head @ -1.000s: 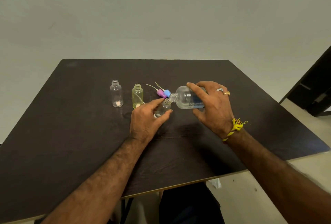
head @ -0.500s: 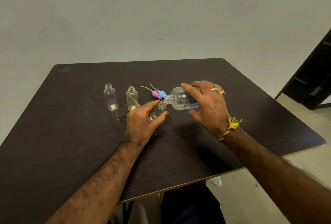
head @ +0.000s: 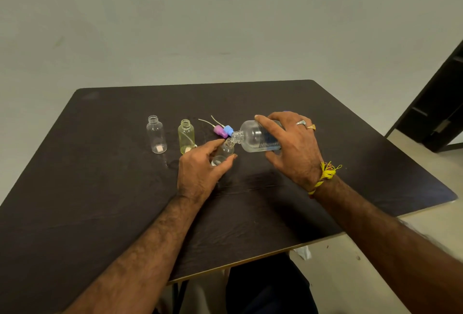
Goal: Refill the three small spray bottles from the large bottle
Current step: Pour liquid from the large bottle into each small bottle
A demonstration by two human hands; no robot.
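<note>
Tipping large bottle (head: 255, 137) in right grip (head: 292, 147), mouth at small bottle (head: 224, 152)

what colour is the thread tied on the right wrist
Yellow; the thread shows clearly in the head view, knotted with loose ends.

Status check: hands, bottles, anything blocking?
Left hand grips small bottle, tilted. Right hand tips large bottle, mouth at its neck. Nothing blocking.

Dark table (head: 100, 213), wood-grain top, rounded corners, pale edge along the near side.
On it: clear small bottle (head: 156, 134) far left, uncapped, upright; yellow-tinted small bottle (head: 186, 136) just right of it, uncapped; pink spray cap (head: 219, 130) and blue spray cap (head: 227, 129) lying side by side, dip tubes pointing far-left.
</note>
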